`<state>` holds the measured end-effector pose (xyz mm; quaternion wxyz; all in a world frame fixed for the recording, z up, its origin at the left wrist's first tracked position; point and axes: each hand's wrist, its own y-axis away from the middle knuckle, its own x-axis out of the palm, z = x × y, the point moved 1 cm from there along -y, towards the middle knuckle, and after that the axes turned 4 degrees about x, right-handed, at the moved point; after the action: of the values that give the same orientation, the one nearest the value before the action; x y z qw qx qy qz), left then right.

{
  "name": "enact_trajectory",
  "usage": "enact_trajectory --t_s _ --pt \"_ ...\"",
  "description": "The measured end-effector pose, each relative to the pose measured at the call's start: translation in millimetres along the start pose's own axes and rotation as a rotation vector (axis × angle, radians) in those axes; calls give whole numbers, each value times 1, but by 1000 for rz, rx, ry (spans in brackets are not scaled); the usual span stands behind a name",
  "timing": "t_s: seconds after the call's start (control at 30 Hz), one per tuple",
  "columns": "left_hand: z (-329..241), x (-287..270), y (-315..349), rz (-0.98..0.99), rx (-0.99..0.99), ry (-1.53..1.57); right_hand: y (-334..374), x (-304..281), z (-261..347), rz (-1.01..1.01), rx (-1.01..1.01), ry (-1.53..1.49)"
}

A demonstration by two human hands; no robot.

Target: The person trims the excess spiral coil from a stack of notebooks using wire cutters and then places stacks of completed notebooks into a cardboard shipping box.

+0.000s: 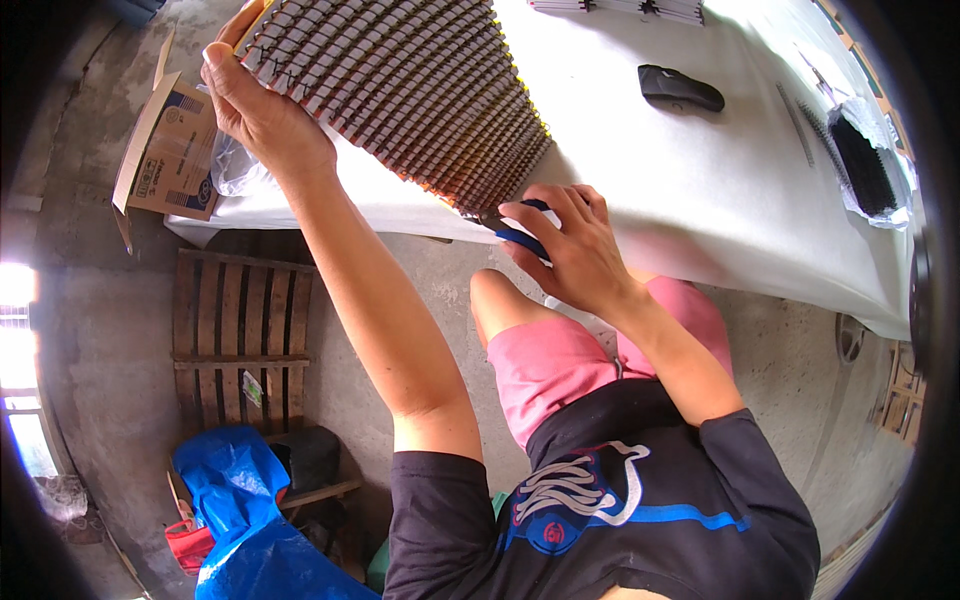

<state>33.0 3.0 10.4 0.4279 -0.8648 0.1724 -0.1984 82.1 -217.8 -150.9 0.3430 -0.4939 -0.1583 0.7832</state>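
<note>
A large panel [400,90], set with close rows of small pale tiles crossed by dark strands, is tilted above the near edge of the white-covered table [600,120]. My left hand [262,110] grips its left edge, thumb on the side and the other fingers partly hidden behind. In my right hand [570,240] is a hand tool with dark blue handles [522,241], its tip at the panel's near lower corner. Whether the tool is scissors or pliers cannot be made out, as fingers cover part of it.
On the table lie a black shoe-shaped case [680,88], a thin metal rod [796,122] and a bundle of black bristly strips [862,165] in plastic. An open cardboard box [172,150] stands left, above a wooden pallet [245,340] and a blue tarp [235,480].
</note>
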Motion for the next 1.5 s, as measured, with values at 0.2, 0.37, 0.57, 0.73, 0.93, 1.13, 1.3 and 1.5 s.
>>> enact_trajectory --t_s 0.2,0.37,0.57,0.73,0.93,1.13,1.3,1.5 --pt "-3 1 1 4 -4 -15 0 2 1 114 66 -51" --pt "-1 0 1 19 31 -26 -15 -8 6 463 637 -799" --pt "2 0 -2 49 48 -11 -14 -11 -5 183 270 -385" --pt "3 -1 -2 56 60 -38 2 -9 2 32 67 -49" --pt "1 -1 -1 53 58 -28 1 0 6 58 82 -2" --pt "2 0 0 60 64 -29 -3 4 6 386 451 -484" --pt "1 -2 -1 38 48 -56 -12 -11 5 506 625 -628" --pt "0 -1 -1 64 56 -60 12 -10 6 28 149 104"
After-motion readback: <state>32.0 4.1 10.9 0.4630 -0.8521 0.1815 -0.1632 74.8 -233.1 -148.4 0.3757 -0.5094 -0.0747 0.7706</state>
